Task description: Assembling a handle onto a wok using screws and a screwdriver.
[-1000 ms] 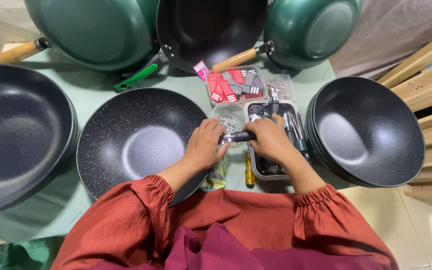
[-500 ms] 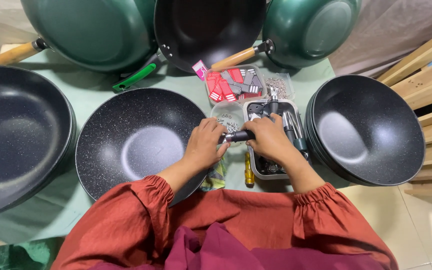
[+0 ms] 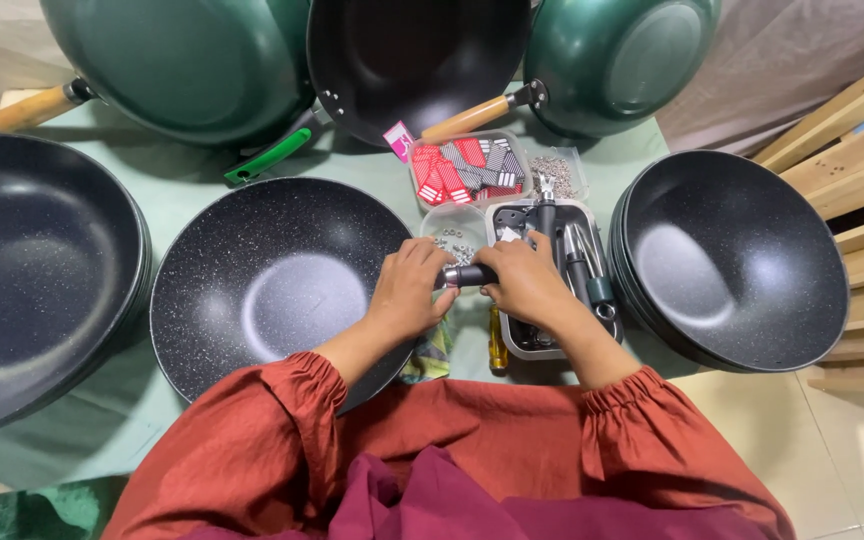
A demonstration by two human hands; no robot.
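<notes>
A black speckled pan (image 3: 272, 290) lies on the green-covered table in front of me. At its right rim, my left hand (image 3: 410, 295) and my right hand (image 3: 522, 282) meet around a short black handle (image 3: 470, 275) with a metal collar. Both hands are closed on that handle, the left at its pan end, the right at its outer end. My red sleeves cover both forearms. Whether the handle is joined to the pan is hidden by my fingers.
A metal tray of tools (image 3: 562, 250), a clear box of red and grey parts (image 3: 467, 170) and small containers of screws (image 3: 557, 172) lie beyond my hands. Stacked black pans (image 3: 737, 260) stand right, another pan (image 3: 32, 280) left, green woks (image 3: 182, 60) behind. Wooden slats (image 3: 852, 150) are far right.
</notes>
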